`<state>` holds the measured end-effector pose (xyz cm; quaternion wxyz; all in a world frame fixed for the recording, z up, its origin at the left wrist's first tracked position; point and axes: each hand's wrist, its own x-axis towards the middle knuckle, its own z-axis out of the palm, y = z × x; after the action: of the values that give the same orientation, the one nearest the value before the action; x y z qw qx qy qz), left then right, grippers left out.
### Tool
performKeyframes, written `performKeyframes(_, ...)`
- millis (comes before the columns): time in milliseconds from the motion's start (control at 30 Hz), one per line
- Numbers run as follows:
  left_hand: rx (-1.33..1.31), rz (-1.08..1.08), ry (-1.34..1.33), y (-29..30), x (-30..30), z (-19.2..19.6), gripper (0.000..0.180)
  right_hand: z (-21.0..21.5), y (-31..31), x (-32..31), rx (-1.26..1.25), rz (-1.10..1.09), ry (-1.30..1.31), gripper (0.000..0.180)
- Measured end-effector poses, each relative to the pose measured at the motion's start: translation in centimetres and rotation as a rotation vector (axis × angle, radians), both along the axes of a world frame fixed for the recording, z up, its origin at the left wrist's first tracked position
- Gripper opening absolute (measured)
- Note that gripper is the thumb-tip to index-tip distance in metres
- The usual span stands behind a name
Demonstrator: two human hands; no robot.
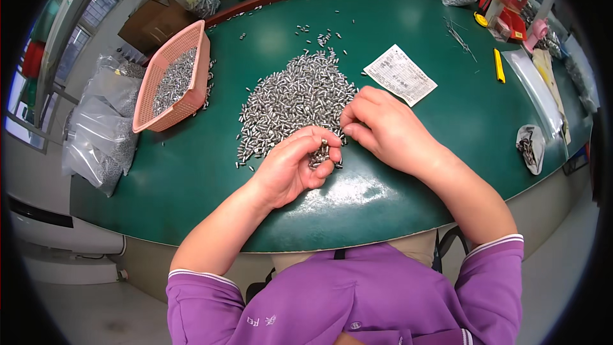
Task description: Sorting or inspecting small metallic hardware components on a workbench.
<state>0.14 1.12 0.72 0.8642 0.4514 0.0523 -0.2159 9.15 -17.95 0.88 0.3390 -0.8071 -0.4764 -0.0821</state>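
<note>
Green surface [191, 172], rounded near edge. Pink mesh basket [191, 83] is set at the left edge, part-filled with small metal pieces. A printed paper slip [400, 74] lies flat toward the far right. A yellow marker [499, 65] is seen near the right edge; a crumpled bag [531, 147] nearer. Clear plastic bags [102, 134] are piled off the left edge.

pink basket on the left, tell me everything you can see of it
The pink basket is a rectangular plastic tray with perforated, mesh-like walls and a solid rim. It sits tilted on the left edge of the green table, one long side raised, so its opening faces the camera. Inside lies a heap of small silvery metal pieces like those in the big pile beside it. A few loose pieces lie by its right wall. Neither hand touches it; clear bags hang past its outer side.
</note>
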Motion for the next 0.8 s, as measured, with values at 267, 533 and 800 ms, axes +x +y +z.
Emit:
performKeyframes(267,0.040,0.001,-0.053,-0.1,-0.1,-0.4,0.016,0.7,0.5,-0.7,0.197,0.223,0.121,0.011)
performKeyframes(533,0.044,0.024,0.005,0.0,0.0,-0.3,0.012,0.6,0.0,0.2,0.135,0.029,0.003,0.012)
performKeyframes(800,0.007,0.045,0.018,0.1,0.0,-0.2,0.018,-0.6,-0.7,0.8,-0.055,-0.008,-0.016,0.013)
